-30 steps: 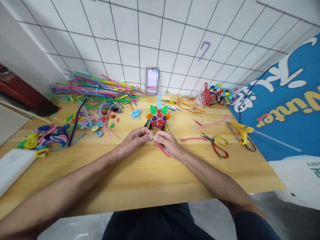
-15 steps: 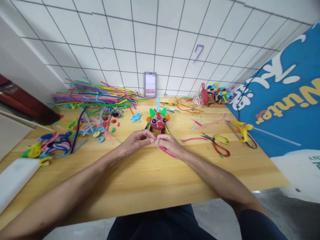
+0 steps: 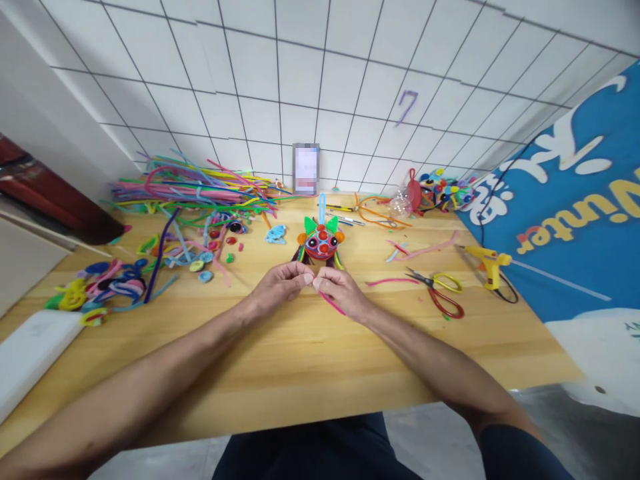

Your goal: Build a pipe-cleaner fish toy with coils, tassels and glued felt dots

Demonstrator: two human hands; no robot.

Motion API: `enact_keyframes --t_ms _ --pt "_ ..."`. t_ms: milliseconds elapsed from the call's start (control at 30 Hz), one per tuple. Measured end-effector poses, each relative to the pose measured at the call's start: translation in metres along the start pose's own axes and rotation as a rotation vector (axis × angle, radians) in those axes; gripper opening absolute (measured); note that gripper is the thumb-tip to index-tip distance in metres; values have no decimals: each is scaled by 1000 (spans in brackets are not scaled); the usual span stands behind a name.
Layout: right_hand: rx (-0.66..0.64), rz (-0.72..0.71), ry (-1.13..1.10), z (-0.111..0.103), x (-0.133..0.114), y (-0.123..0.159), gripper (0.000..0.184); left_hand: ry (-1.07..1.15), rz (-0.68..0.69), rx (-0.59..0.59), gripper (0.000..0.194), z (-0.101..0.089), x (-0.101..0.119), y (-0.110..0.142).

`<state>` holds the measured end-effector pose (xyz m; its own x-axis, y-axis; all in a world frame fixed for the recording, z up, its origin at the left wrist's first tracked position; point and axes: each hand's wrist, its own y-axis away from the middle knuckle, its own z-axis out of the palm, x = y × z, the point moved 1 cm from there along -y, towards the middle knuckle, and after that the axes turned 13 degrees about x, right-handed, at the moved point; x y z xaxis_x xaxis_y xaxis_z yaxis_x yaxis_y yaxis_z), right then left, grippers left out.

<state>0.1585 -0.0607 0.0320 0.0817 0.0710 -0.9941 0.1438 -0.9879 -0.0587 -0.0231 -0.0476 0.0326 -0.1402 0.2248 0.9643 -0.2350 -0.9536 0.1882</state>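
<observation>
A pink pipe cleaner [image 3: 333,305] is pinched between the fingertips of my left hand [image 3: 284,285] and my right hand [image 3: 340,291], which meet over the middle of the table. Its loose end hangs below my right palm; the end at the fingertips is mostly hidden. Just beyond my hands sits a colourful animal-head figure [image 3: 322,241] with green ears, dark round eyes, orange balls at the sides and a light-blue loop on top. Another pink pipe cleaner [image 3: 393,281] lies right of my right hand, beside scissors [image 3: 440,292] with yellow and red handles.
A yellow glue gun [image 3: 487,265] stands at the table's right edge. Bundled pipe cleaners [image 3: 190,187] lie at the back left, with coiled pieces [image 3: 117,283] nearer. A phone [image 3: 306,170] leans on the tiled wall. A white box [image 3: 37,357] rests at the left edge.
Both hands stay pinched together on the pink pipe cleaner, with slight finger shifts and its loose end swinging a little. The camera view has shifted slightly; the table items lie as before.
</observation>
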Motion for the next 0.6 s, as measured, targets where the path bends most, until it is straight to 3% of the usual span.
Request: enact_keyframes --t_ms 167,400,600 --pt "26 -22 46 2 2 1 37 169 -162 28 48 7 -8 5" --pt "-104 55 89 -8 -9 -2 35 -206 147 -165 35 -9 21 -5" --pt "-141 77 99 -8 -12 -2 35 -317 182 -213 35 -13 17 -6"
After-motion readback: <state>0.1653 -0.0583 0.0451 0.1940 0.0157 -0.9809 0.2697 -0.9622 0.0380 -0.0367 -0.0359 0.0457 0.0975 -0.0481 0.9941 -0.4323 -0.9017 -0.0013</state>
